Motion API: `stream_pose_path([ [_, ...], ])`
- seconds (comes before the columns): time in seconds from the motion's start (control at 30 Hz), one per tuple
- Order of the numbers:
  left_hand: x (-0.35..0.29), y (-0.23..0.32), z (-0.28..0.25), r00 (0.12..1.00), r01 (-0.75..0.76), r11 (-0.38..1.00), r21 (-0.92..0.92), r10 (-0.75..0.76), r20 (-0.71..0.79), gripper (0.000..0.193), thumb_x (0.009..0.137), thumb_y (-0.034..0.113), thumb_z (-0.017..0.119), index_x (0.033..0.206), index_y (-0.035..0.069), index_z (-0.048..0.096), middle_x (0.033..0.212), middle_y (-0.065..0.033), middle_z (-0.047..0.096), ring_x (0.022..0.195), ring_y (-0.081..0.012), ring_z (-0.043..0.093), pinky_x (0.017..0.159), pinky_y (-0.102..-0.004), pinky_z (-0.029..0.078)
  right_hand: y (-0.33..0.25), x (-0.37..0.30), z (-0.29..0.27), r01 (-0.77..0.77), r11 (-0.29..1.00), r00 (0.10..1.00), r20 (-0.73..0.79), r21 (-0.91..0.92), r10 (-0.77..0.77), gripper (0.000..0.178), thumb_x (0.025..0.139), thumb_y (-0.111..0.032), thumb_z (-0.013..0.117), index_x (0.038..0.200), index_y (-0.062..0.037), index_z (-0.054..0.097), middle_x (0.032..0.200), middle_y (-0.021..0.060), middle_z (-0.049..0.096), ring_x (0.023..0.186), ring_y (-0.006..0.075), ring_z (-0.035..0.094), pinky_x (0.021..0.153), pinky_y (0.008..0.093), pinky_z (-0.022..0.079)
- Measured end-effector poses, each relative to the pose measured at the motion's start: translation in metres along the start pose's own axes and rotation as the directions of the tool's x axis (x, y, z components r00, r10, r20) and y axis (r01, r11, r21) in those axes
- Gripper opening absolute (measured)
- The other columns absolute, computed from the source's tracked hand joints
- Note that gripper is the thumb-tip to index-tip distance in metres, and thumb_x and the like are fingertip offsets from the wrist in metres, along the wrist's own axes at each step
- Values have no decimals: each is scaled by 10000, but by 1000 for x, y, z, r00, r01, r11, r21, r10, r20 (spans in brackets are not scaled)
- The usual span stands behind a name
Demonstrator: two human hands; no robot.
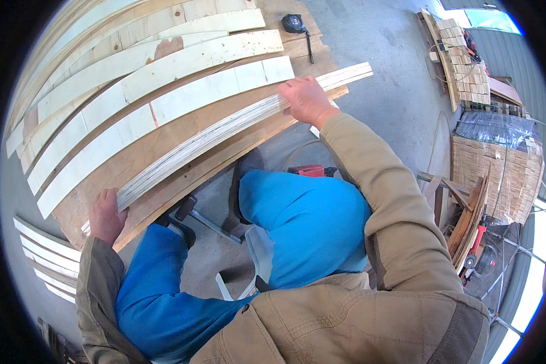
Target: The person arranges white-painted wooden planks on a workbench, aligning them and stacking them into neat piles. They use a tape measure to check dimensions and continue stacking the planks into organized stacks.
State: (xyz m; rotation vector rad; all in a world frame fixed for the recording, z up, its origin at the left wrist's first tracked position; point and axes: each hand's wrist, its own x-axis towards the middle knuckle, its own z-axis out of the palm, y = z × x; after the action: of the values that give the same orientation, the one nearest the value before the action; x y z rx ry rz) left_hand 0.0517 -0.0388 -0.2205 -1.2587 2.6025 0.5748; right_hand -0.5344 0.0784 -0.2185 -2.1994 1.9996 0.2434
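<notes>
A long plywood strip (206, 138) with its pale layered edge facing up lies across the near side of a wooden worktop (103, 182). My right hand (309, 100) is closed around it near its right end, which reaches past the worktop's edge. At the other end my left hand (108, 215) grips it, fingers curled over the top and partly hidden. Whether it is one strip or a few pressed together, I cannot tell. Just beyond it, a pale wooden board (182, 112) with a reddish mark lies flat, apart from the strip.
More boards (139, 54) spread across the far left. A black tape measure (293, 23) sits at the back. Below the worktop are a hammer (206, 221) and a red tool (307, 170). Wrapped wood (497, 164) stands right, near a red power tool (476, 242); strips (45, 255) lie left.
</notes>
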Motion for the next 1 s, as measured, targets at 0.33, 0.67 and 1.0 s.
stream_pose_path([
  [0.33,-14,-60,-38,948,225,957,-182,-172,268,539,615,44,941,1090,13,688,1003,-203,719,1033,-426,706,899,-481,552,-51,31,-44,-11,988,882,466,152,-62,461,715,-292,949,1072,-80,747,1110,186,769,1104,405,730,936,521,577],
  [0.67,-17,-138,-17,855,465,711,-527,-206,476,665,499,-109,871,1080,29,577,993,-54,638,1025,-207,643,943,-385,534,-84,54,-29,-18,938,873,462,346,-154,542,725,-307,959,1144,-29,755,1175,208,744,1139,411,713,955,494,586],
  [1.0,-27,-155,1,985,158,883,-441,-109,134,779,475,-69,786,1243,-27,667,1236,-120,626,1248,-319,621,1127,-396,482,-76,51,-8,97,941,962,212,323,-172,473,795,-339,929,1154,-71,780,1246,180,681,1250,380,647,1042,472,553],
])
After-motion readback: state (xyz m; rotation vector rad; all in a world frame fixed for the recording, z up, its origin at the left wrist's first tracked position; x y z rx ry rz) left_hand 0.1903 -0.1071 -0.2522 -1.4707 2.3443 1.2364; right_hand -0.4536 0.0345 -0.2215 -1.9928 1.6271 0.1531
